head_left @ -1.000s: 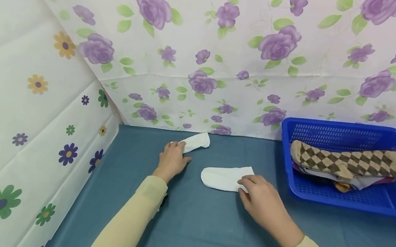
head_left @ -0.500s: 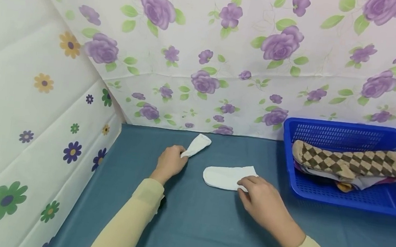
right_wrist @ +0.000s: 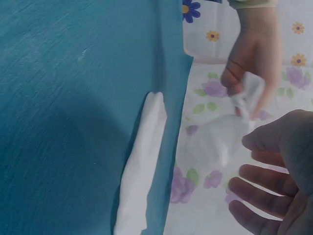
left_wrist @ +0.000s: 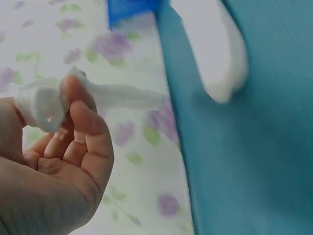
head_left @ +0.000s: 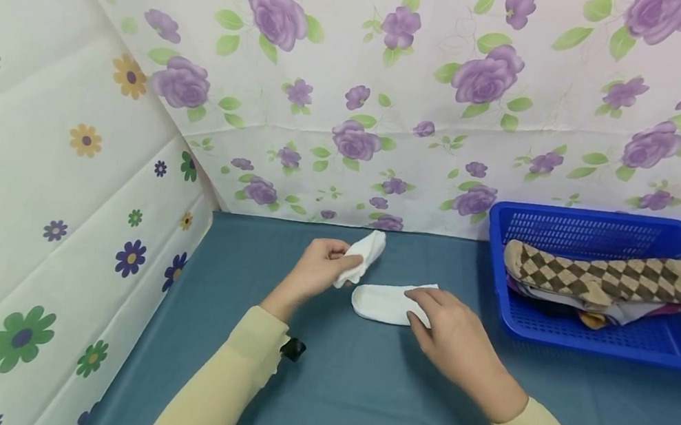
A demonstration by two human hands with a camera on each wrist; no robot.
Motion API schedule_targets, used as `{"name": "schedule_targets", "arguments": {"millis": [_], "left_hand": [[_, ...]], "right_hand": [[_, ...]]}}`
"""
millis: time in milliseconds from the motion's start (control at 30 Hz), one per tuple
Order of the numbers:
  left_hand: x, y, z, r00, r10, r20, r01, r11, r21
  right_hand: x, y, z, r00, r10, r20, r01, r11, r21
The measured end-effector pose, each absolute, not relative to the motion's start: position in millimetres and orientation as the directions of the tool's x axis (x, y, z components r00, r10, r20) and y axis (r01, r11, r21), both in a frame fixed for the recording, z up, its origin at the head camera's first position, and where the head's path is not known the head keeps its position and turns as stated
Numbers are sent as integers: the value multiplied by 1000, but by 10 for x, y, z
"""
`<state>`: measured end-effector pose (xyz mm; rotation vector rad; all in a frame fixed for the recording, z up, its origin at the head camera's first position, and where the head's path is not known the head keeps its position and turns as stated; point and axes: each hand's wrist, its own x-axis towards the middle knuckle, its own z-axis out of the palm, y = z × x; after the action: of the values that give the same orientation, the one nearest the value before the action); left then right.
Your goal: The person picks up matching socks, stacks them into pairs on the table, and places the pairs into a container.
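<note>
My left hand (head_left: 317,269) pinches a white sock (head_left: 369,249) between thumb and fingers. In the left wrist view the bunched end of that sock (left_wrist: 41,104) sits in the pinch, and the rest stretches away beyond the fingers. A second white sock (head_left: 382,304) lies flat on the blue-green table, its toe towards the left. Over that sock's right end is my right hand (head_left: 458,339), hiding part of it. Its fingers (right_wrist: 264,181) are spread and relaxed, with nothing between them, in the right wrist view.
A blue plastic basket (head_left: 588,346) stands on the right of the table (head_left: 346,393), holding a brown-and-beige diamond-patterned sock (head_left: 604,276) on top of other folded socks. Flowered cloth (head_left: 301,111) rises behind the table and on the left.
The left hand has gripped the far sock, lifted it and brought it rightwards, nearer the flat sock. The right hand has stayed almost in place, with its fingers slightly raised.
</note>
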<state>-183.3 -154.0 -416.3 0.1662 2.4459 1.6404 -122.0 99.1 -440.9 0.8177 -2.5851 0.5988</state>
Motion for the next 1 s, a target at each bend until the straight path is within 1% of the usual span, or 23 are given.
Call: {"name": "schedule_targets", "arguments": {"millis": [100, 300, 367, 433, 533, 667, 733, 833, 1000], "left_hand": [[-1727, -1406, -4003, -955, 270, -123, -35, 309, 950], [-1472, -1142, -3691, -936, 335, -106, 6, 315, 949], [-1446, -1089, -3694, -929, 355, -104, 10, 305, 952], [-1429, -1041, -3697, -915, 387, -111, -4, 267, 964], [-1414, -997, -3713, -905, 412, -108, -4, 245, 969], [-1407, -975, -3738, -902, 418, -106, -5, 236, 972], [-1402, -961, -3752, -891, 441, -112, -21, 206, 978], [-1422, -928, -3832, -864, 488, -125, -40, 181, 983], [-1459, -877, -3952, -831, 538, -144, -20, 229, 973]], "right_hand": [[-1196, 969, -4364, -759, -441, 478, -615, 726, -307], [-1154, 877, -4258, -704, -426, 568, -675, 649, -350], [-1166, 857, -4233, -686, -425, 590, -694, 626, -355], [-1186, 857, -4217, -679, -425, 599, -704, 610, -364], [-1214, 878, -4211, -671, -430, 605, -713, 599, -364], [-1237, 893, -4223, -644, -448, 620, -734, 591, -335], [-1247, 887, -4232, -633, -444, 635, -737, 596, -318], [-1265, 868, -4223, -639, -411, 650, -716, 628, -305], [-1315, 882, -4161, -686, -347, 639, -651, 686, -325]]}}
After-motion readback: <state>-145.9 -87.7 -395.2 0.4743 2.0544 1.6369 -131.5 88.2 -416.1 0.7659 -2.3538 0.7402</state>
